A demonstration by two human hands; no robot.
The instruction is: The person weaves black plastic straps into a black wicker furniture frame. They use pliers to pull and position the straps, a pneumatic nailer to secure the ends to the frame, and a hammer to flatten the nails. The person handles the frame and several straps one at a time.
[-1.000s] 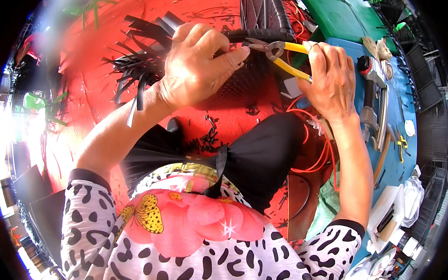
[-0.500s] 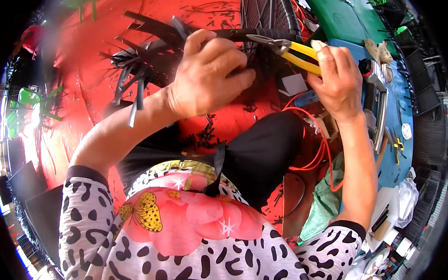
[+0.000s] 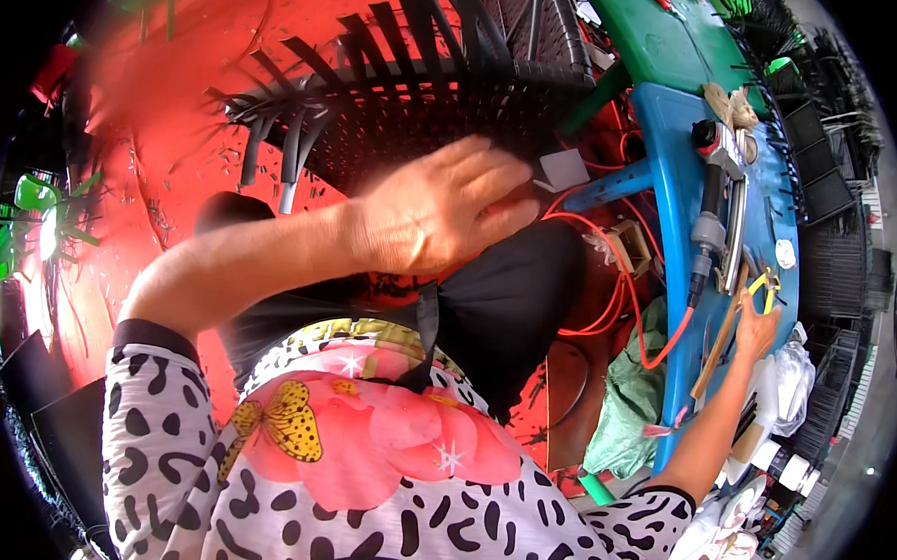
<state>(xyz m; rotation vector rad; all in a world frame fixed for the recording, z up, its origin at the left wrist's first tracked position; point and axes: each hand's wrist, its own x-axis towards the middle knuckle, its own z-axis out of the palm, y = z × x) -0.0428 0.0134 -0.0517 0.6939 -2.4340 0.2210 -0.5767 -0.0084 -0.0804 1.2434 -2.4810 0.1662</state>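
My left hand [image 3: 433, 211] is in the middle, above my lap, with its fingers loosely stretched and nothing visible in them. Just beyond it is a dark woven piece [image 3: 375, 132] with a lattice surface. Loose flat black strips [image 3: 404, 33] stick up along its edge, and a few hang at its left end. My right hand [image 3: 757, 332] is far to the right, over the blue stool [image 3: 666, 114]. Its fingers close around yellow-handled pliers [image 3: 766, 284], whose jaws are hard to make out.
On the blue stool lies an air tool [image 3: 710, 206] with a red hose [image 3: 624, 278]. A green stool [image 3: 644, 33] stands behind. A small wooden box [image 3: 630, 246] and a green cloth [image 3: 625, 413] are beside my leg. Black scraps litter the red floor [image 3: 197, 69].
My right hand has moved from the woven piece's edge down right to the blue stool with the pliers. My left hand has let go of the strips and come nearer; the strips now stand up.
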